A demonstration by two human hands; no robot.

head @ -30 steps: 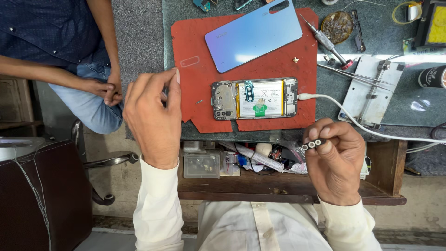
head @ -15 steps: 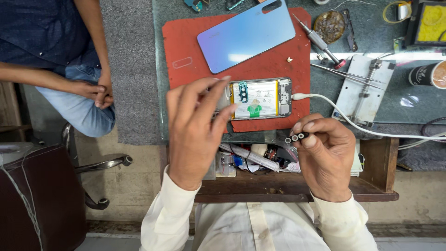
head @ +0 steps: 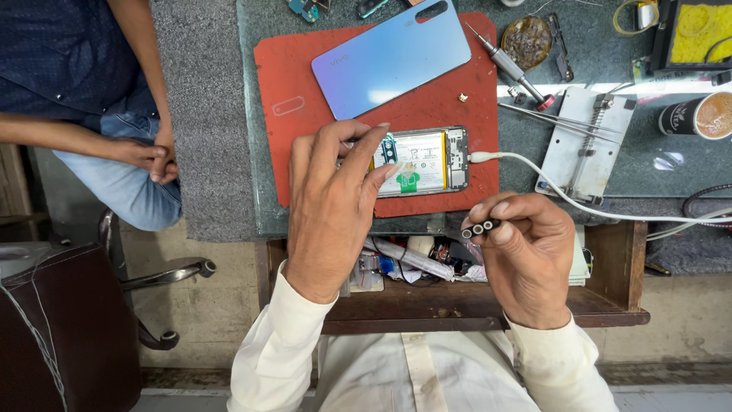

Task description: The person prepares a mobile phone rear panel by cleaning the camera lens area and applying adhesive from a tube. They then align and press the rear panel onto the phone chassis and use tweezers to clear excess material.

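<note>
Left hand point(head: 332, 210) spread flat, fingers open, lying over the left end of the opened phone body with its yellow-white battery and green tab point(head: 423, 160), touching it but gripping nothing. Right hand point(head: 526, 252) closed around a small black strip with round silver rings point(head: 480, 226), pinched between thumb and fingertips, near the front edge of the bench. Opened phone resting on the red rubber work mat point(head: 290, 69), with a white cable point(head: 549, 183) plugged in its right end. Farther on the same mat, a glossy blue-violet back cover point(head: 393, 57), tilted. To the right, a slim metal screwdriver point(head: 515, 69) and a grey metal holder plate point(head: 587, 141). Far right, a dark paper cup with brown drink point(head: 698, 116). On the left, another person's clasped hands point(head: 152, 156), well apart.
</note>
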